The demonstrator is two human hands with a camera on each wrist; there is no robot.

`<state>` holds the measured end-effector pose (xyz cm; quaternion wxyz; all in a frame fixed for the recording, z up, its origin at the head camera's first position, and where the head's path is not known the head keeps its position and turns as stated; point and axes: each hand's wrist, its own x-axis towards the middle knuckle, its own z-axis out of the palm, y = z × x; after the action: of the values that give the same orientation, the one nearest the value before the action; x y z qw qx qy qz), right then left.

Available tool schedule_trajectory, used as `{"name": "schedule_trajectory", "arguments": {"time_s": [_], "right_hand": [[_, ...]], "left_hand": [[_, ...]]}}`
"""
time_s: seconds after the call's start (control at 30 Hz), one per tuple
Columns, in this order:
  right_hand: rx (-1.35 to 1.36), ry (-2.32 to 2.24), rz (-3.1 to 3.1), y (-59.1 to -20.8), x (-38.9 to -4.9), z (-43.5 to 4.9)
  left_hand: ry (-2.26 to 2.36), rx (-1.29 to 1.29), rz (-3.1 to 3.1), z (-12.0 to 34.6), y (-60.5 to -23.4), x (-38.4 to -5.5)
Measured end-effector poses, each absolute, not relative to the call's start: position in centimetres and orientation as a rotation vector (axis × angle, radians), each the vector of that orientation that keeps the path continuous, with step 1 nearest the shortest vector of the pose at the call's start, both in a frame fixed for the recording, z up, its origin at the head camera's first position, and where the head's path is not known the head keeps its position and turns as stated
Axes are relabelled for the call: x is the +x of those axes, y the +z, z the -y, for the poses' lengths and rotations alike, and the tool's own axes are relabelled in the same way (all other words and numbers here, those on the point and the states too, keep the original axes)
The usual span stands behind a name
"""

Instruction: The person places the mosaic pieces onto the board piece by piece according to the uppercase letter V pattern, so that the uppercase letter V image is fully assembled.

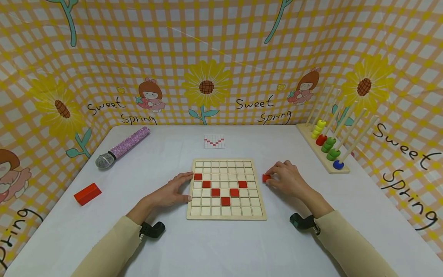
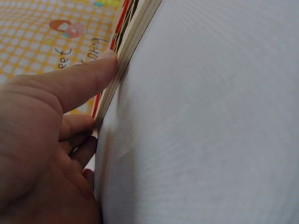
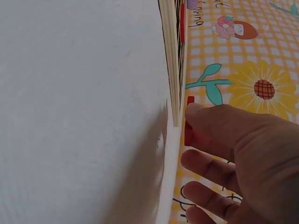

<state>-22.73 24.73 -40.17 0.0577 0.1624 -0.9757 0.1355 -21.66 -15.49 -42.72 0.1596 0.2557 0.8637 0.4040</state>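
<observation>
A light wooden grid board [image 1: 226, 219] lies on the table, with several red square tiles [image 1: 225, 201] set in its cells in a V-like pattern. At the board's left edge, my left hand [image 1: 169, 192] rests with thumb and fingertips touching the rim; the left wrist view shows the thumb [image 2: 88, 79] against that wooden edge. Just off the right side, my right hand [image 1: 287, 179] pinches one red square tile [image 1: 265, 178] between thumb and finger. In the right wrist view this tile [image 3: 188, 135] is held apart from the board, its other fingers loosely bent.
Behind the board lies a small card [image 1: 214, 141] printed with a red V pattern. A glittery purple microphone [image 1: 128, 145] and a red block [image 1: 88, 194] lie at the left. A wooden peg stand with coloured beads [image 1: 328, 144] occupies the back right. Patterned cloth hangs around the table.
</observation>
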Motion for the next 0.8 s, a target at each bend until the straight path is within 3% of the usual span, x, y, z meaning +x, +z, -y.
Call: {"name": "schedule_trajectory", "arguments": {"time_s": [0.8], "right_hand": [[0.561,0.43,2.936,-39.4,-22.6,-22.4]], "left_hand": [[1.137,0.72,-2.482,15.6,-43.0,-21.7]]}}
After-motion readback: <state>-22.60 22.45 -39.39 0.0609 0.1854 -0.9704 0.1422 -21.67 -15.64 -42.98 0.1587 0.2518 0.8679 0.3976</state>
